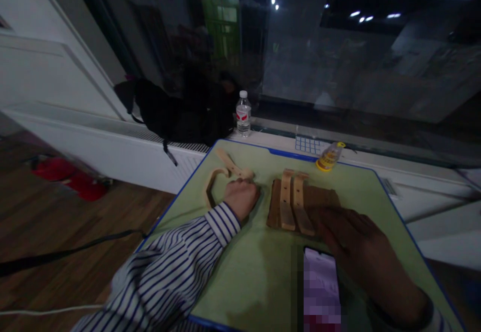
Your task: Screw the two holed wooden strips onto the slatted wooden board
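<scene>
My left hand (242, 196) rests as a closed fist on the light green tabletop (255, 262). Just beyond it lies a pale wooden piece (230, 164) with a rounded end, and to its left a hook-shaped wooden piece (209, 186). My right hand (356, 236), in shadow, has its fingers stretched out over the right part of a brown board (325, 199). Two curved wooden strips with small dark holes lie side by side on this board, a left strip (286, 199) and a right strip (299, 201). The right fingertips are near the right strip; contact cannot be made out.
A phone (321, 282), partly blurred out, lies at the front of the table. At the back edge are a small yellow-capped bottle (329, 157) and a blue-gridded item (308, 145). A water bottle (243, 116) and black bag (180, 111) sit by the window.
</scene>
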The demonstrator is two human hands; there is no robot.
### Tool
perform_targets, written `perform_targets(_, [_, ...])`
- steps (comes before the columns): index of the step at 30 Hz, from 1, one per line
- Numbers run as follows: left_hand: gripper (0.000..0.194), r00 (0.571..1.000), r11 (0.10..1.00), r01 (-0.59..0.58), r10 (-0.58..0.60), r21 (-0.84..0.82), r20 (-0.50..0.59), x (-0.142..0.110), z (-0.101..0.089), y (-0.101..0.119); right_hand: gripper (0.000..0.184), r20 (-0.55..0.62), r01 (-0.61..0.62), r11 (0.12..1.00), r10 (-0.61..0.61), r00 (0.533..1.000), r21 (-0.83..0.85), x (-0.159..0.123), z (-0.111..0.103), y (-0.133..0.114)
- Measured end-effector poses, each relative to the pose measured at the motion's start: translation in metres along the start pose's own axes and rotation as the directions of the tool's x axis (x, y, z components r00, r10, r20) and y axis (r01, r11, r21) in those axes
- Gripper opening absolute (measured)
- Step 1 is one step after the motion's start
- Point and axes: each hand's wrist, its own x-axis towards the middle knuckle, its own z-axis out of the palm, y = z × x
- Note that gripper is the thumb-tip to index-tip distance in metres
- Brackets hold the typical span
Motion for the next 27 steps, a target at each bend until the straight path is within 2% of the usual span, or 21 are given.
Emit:
perform_targets(6, [0.033, 0.999, 1.0, 0.012, -0.012, -0.016, 0.053, 0.007, 0.004, 0.001, 0.027, 0.04, -0.031, 0.999, 0.03, 0.999, 0.015, 0.0, 0.003, 0.004])
perform_targets(14, [0.023, 0.986, 0.999, 0.02, -0.015, -0.031, 0.164, 0.006, -0.007, 0.003, 0.022, 0.041, -0.068, 0.997, 0.066, 0.997, 0.031, -0.001, 0.001, 0.008])
perform_targets(19, [0.026, 0.983, 0.998, -0.012, 0.023, -0.06, 0.183, 0.006, -0.011, -0.005, 0.019, 0.006, -0.075, 0.997, 0.075, 0.997, 0.009, 0.001, -0.004, 0.009])
perform_targets(21, [0.025, 0.986, 0.988, -0.03, 0.054, -0.152, 0.158, 0.006, -0.016, -0.009, 0.018, -0.006, -0.072, 0.997, 0.072, 0.997, 0.014, 0.003, -0.006, 0.009])
perform_targets(23, [0.024, 0.991, 0.928, -0.042, 0.087, -0.371, 0.106, 0.005, -0.022, -0.009, 0.018, -0.02, -0.051, 0.998, 0.052, 0.998, 0.033, 0.007, -0.008, 0.009])
perform_targets(24, [0.023, 0.992, 0.859, -0.044, 0.096, -0.509, 0.076, 0.004, -0.026, -0.007, 0.018, -0.032, -0.039, 0.998, 0.041, 0.999, 0.049, 0.009, -0.009, 0.008])
perform_targets(26, [0.024, 0.994, 0.642, -0.045, 0.102, -0.765, 0.027, 0.002, -0.033, 0.0, 0.019, -0.063, -0.024, 0.995, 0.03, 0.998, 0.097, 0.015, -0.011, 0.006])
perform_targets(27, [0.025, 0.995, 0.501, -0.044, 0.099, -0.864, 0.007, 0.001, -0.037, 0.006, 0.019, -0.078, -0.02, 0.991, 0.031, 0.997, 0.133, 0.018, -0.011, 0.004])
